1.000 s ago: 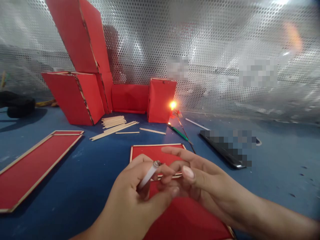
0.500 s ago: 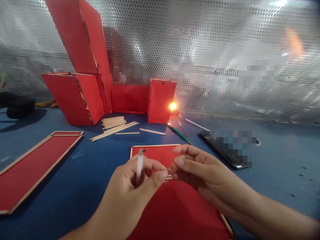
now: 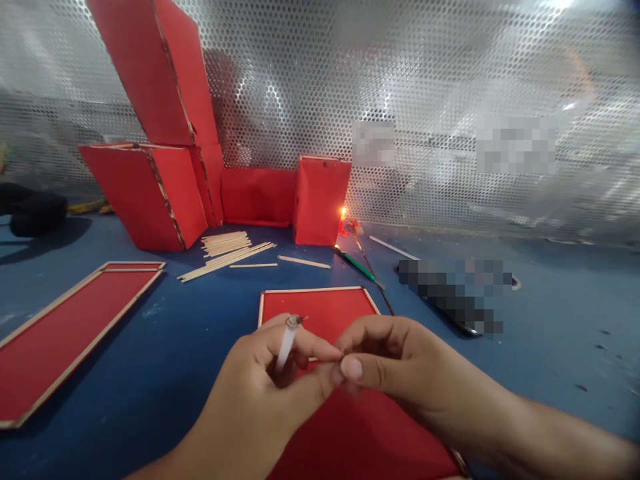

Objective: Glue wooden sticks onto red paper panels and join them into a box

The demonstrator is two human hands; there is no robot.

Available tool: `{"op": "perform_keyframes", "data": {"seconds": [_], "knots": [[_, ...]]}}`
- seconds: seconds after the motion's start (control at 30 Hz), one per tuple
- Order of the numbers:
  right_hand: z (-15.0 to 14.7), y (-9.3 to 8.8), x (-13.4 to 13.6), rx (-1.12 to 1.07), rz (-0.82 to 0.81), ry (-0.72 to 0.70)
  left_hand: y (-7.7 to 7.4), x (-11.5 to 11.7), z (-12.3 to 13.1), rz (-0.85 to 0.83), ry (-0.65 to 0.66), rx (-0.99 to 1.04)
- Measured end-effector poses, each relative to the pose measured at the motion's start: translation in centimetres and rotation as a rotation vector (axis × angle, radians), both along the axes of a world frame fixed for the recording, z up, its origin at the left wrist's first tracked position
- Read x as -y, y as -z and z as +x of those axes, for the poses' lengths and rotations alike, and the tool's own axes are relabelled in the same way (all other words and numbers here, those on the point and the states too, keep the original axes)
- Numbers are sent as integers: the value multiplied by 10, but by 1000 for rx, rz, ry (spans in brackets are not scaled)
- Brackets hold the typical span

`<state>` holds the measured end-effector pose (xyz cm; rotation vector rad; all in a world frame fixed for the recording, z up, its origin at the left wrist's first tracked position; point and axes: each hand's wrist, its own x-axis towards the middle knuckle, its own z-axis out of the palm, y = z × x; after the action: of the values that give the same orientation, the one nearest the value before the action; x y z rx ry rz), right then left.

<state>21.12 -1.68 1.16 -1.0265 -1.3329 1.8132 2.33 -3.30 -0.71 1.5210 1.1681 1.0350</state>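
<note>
My left hand (image 3: pixel 280 380) is closed round a whitish glue stick (image 3: pixel 287 347), whose dark, charred tip points up. Its thumb and forefinger also come together in a pinch. Against those fingertips my right hand (image 3: pixel 395 363) pinches with thumb and forefinger; whatever lies between them is hidden or too small to make out. Both hands are above a red panel (image 3: pixel 320 307) edged with thin wooden sticks. The panel's near part runs below the hands to the bottom of the view.
Wooden sticks (image 3: pixel 227 257) lie beyond the panel. A small flame (image 3: pixel 343 212) burns beside a red box (image 3: pixel 323 200), near a green-handled tool (image 3: pixel 355 263). More red boxes (image 3: pixel 150 193) stand back left. Another framed panel (image 3: pixel 75 340) lies left; a dark flat object (image 3: pixel 445 303) lies right.
My right hand's fingers have closed in to meet the left fingertips, after being spread slightly apart. The glue stick leans more to the right. The flame looks smaller.
</note>
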Motion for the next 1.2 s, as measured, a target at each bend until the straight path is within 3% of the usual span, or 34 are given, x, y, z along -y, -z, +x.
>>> {"op": "perform_keyframes", "data": {"seconds": [0.27, 0.47, 0.67, 0.83, 1.0, 1.2], "knots": [[2, 6, -5, 21, 30, 167, 4, -2, -4, -118, 27, -50], [2, 4, -3, 17, 116, 177, -1, 0, -4, -206, 38, 11], [0, -2, -2, 103, 201, 149, -2, 0, -2, -132, -14, -35], [-1, -6, 0, 150, 272, 110, -2, 1, 1, -134, 41, -17], [-1, -2, 3, 142, 341, 167, -4, 4, 1, -223, 78, 38], [-2, 0, 3, 102, 368, 205, 0, 1, 0, -194, 99, 64]]}}
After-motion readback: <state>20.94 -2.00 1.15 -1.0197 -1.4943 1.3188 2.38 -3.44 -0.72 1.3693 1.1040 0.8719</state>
